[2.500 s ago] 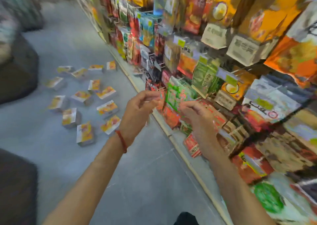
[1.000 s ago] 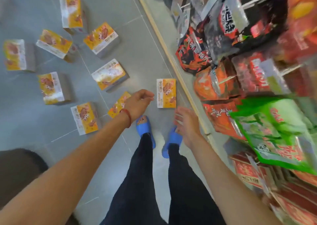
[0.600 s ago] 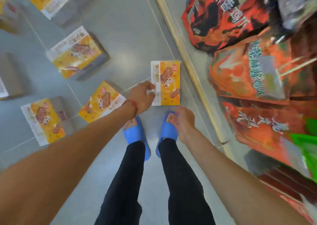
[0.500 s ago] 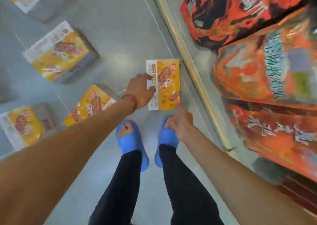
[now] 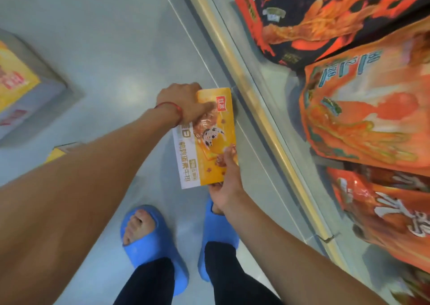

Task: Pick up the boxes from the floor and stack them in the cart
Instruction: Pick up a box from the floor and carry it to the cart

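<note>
Gripping is seen at both ends of the yellow box (image 5: 207,139): its 11 o'clock end is clasped by the left hand (image 5: 182,104), thumb laid across the top, and its 5 o'clock corner is pinched by the right hand (image 5: 224,186). Blue slippers (image 5: 151,242) are seen at 6 o'clock of it, snack bags (image 5: 363,118) at 3 o'clock.

One view only, head-worn and wide-angle. It faces steeply down past both forearms to the glossy grey floor (image 5: 104,49), with blue foam slippers (image 5: 162,239) at the lower edge. Range is close: left hand (image 5: 183,104), right hand (image 5: 229,186) and the yellow-and-white cardboard box (image 5: 209,146) sit mid-frame. The right side is lined with orange snack bags (image 5: 363,123).
</note>
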The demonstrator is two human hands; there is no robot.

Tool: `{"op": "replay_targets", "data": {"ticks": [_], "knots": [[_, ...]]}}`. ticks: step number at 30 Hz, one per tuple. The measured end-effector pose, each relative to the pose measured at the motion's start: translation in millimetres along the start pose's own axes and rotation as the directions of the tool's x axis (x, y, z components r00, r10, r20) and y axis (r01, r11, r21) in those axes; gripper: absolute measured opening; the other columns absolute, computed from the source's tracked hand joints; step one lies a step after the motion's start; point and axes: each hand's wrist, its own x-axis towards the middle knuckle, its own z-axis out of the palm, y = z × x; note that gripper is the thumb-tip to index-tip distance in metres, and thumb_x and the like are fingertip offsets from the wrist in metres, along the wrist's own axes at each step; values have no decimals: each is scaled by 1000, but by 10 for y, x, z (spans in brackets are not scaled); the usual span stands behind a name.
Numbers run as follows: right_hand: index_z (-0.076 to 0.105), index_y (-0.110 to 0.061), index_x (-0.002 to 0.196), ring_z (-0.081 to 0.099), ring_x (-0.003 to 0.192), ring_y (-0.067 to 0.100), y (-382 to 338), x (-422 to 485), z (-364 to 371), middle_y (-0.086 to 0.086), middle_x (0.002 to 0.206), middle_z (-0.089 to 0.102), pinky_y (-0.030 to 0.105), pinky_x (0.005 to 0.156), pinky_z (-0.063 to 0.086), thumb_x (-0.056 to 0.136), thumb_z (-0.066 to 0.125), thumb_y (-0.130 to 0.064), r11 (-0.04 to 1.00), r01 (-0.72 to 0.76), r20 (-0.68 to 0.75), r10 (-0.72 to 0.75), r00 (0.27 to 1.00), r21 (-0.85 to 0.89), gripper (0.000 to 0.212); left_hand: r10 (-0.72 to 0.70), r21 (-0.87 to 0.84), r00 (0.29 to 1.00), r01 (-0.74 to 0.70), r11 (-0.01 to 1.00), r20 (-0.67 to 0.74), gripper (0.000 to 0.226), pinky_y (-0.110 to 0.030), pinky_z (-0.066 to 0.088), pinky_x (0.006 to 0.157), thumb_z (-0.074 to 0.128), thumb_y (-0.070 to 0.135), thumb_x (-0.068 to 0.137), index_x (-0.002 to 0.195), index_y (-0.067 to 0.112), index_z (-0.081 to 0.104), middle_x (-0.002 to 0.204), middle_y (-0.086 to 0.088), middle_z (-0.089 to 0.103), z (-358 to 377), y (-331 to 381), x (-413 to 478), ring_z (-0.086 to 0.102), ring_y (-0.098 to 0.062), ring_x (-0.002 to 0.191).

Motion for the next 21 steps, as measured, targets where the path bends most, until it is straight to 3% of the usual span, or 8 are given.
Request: {"op": "replay_targets", "data": {"ticks": [6, 10, 13, 15, 19, 21], "knots": [[66, -18, 131, 74, 107, 31, -61, -371, -2, 10, 118, 76, 55, 103, 53, 88, 75, -48, 992, 70, 47, -66, 997, -102, 53, -77, -83, 992, 69, 994, -100, 69, -49, 43, 95, 49, 75, 86, 132, 25, 51, 128, -5, 62, -184, -99, -548, 56, -34, 116], [68, -22, 129, 71, 114, 35, -146, -973, -9, 11, 122, 74, 62, 107, 48, 82, 80, -54, 976, 103, 121, -80, 989, -194, 58, -167, -203, 976, 137, 970, -143, 67, -50, 41, 97, 52, 74, 85, 131, 24, 51, 127, -6, 60, -548, -111, -1185, 52, -34, 120], [73, -24, 115, 74, 106, 35, -330, -1644, 48, 4, 108, 79, 64, 101, 51, 80, 81, -56, 939, 118, 100, -90, 991, -322, 49, -218, -334, 965, 159, 929, -145, 68, -52, 44, 98, 52, 75, 83, 127, 23, 50, 124, -7, 60, -857, -93, -1760, 54, -33, 116], [74, -22, 112, 76, 96, 29, -475, -2162, 86, 0, 98, 79, 53, 89, 60, 81, 82, -50, 918, 169, 106, -140, 984, -358, 43, -254, -465, 961, 175, 868, -113, 70, -52, 48, 94, 51, 80, 76, 120, 25, 49, 117, -6, 65, -1073, -66, -2222, 60, -31, 109], [66, -22, 132, 75, 105, 24, -668, -3177, 116, 4, 116, 77, 47, 88, 62, 69, 93, -41, 840, 331, 195, -272, 942, -429, 71, -327, -766, 945, 197, 612, -18, 69, -46, 56, 85, 68, 72, 75, 114, 21, 43, 98, 2, 74, -1469, 87, -3259, 71, -20, 91], [61, -22, 136, 75, 101, 18, -745, -3703, 100, 4, 117, 76, 38, 79, 63, 68, 94, -36, 788, 396, 252, -310, 917, -471, 77, -371, -843, 928, 191, 503, -11, 62, -42, 54, 87, 68, 65, 82, 114, 19, 42, 98, 7, 70, -1624, 206, -3808, 69, -16, 93]]}}
